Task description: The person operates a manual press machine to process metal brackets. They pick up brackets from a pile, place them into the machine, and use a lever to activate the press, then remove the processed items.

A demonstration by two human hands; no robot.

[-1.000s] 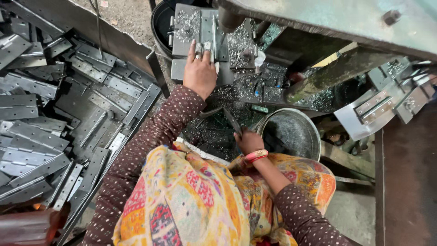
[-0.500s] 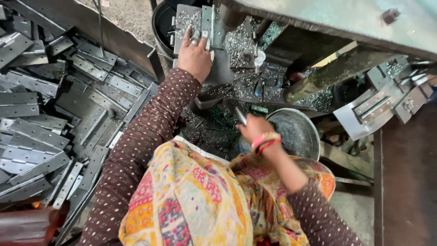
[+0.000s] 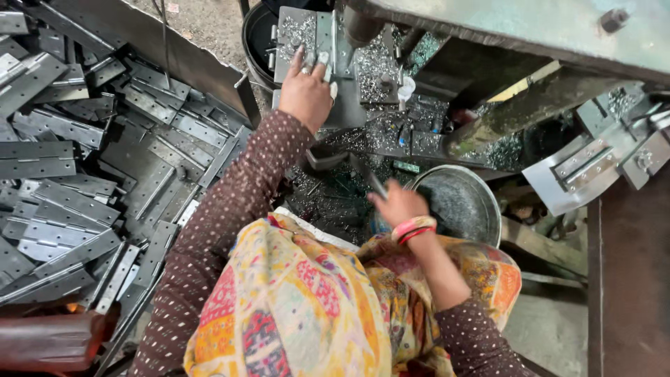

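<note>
A messy metal workshop floor. The left hand (image 3: 307, 91) presses flat, fingers spread, on a grey hinge plate (image 3: 307, 31) lying on the machine bed. The right hand (image 3: 396, 202) pinches a thin dark metal piece (image 3: 370, 178) above the round pan (image 3: 460, 202). Loose hinges (image 3: 77, 174) pile up on the left. It looks like she is working this plate; the next move needs a steady hold.

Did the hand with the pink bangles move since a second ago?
Yes. The right hand rose from the lap toward the round metal bowl, now level with its rim.
</note>
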